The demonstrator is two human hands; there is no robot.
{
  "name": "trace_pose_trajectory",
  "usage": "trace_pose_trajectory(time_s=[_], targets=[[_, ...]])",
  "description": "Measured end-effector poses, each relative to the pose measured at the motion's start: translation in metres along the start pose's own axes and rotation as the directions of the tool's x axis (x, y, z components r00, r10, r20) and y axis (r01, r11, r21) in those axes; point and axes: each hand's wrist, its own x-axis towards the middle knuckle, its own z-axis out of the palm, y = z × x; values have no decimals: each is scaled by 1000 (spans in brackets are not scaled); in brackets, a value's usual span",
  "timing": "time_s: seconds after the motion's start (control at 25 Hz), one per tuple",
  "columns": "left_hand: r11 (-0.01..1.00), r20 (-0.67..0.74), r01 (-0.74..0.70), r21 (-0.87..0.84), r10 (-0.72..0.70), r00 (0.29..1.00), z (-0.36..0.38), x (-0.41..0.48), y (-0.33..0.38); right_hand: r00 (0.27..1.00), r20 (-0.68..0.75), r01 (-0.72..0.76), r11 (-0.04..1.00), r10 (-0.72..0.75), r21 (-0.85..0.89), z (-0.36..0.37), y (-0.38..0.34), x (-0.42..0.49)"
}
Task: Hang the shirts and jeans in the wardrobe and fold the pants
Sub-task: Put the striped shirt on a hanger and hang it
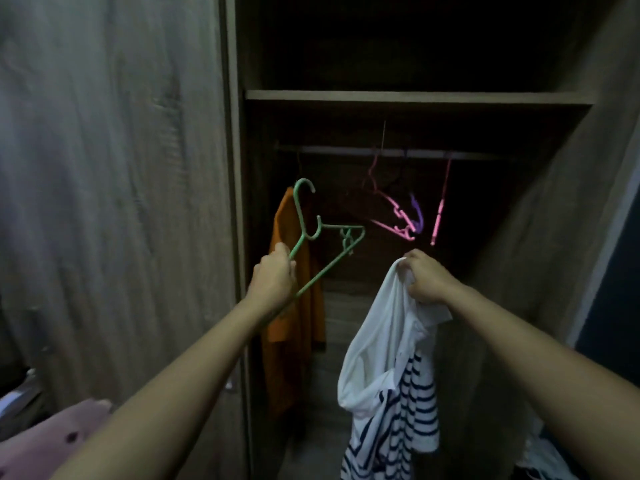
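My left hand [274,279] grips a green plastic hanger [313,233], tilted with its hook pointing up, in front of the open wardrobe. My right hand [425,277] holds a white shirt with navy stripes [384,382] bunched at its top; the shirt hangs down below my hand. An orange shirt [294,317] hangs at the left end of the wardrobe rail [346,150]. Several empty pink and purple hangers [403,220] dangle from the rail to the right, just above my right hand.
A wooden shelf [415,96] crosses the wardrobe above the rail. The wardrobe's closed door [114,202] fills the left side, and its right wall [568,220] stands close to my right arm. A pink garment [52,441] lies at the lower left.
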Motion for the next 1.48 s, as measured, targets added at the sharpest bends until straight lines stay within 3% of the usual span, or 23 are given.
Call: trace_pose_trajectory(time_s=[0.24, 0.48, 0.76, 0.92, 0.96, 1.04, 1.08, 1.16, 1.28, 1.36, 1.4, 1.44, 1.48], targets=[[989, -99, -144, 35, 147, 984, -83, -67, -55, 998, -16, -53, 999, 53, 12, 7, -9, -21], [961, -15, -275, -10, 275, 961, -100, -108, -78, 1000, 22, -3, 1000, 3, 10, -13, -20, -38], [922, -8, -365, -127, 367, 930, -37, -121, -47, 964, 53, 260, 966, -259, -3, -30, -84, -54], [926, -185, -303, -226, 265, 946, -22, -125, -29, 906, 57, 423, 898, -419, -123, -46, -87, -58], [915, -189, -304, -267, 260, 947, -24, -125, -28, 892, 25, 448, 874, -452, -188, -48, -81, -59], [880, -208, -350, -321, 295, 933, -28, -125, -23, 819, -170, 486, 819, -549, -304, -51, -69, -60], [876, -238, -384, -292, 322, 916, -30, -124, -19, 746, -292, 491, 790, -599, -367, -52, -65, -60], [905, -351, -419, -69, 372, 860, -33, -117, -14, 614, -446, 450, 753, -651, -480, -58, -67, -58], [881, -597, -400, 252, 467, 652, -23, -121, -8, 571, -504, 431, 759, -648, -488, -66, -69, -55], [764, -578, -518, 385, 637, 510, 6, -140, -7, 577, -552, 421, 798, -602, -431, -69, -67, -54], [741, -497, -526, 417, 670, 551, 24, -149, -9, 588, -566, 420, 816, -579, -398, -72, -67, -54], [781, -362, -486, 391, 616, 699, 39, -155, -12, 592, -573, 425, 823, -567, -377, -75, -67, -55], [871, -185, -380, 312, 448, 875, 50, -158, -14, 584, -583, 428, 825, -565, -370, -77, -66, -56]])
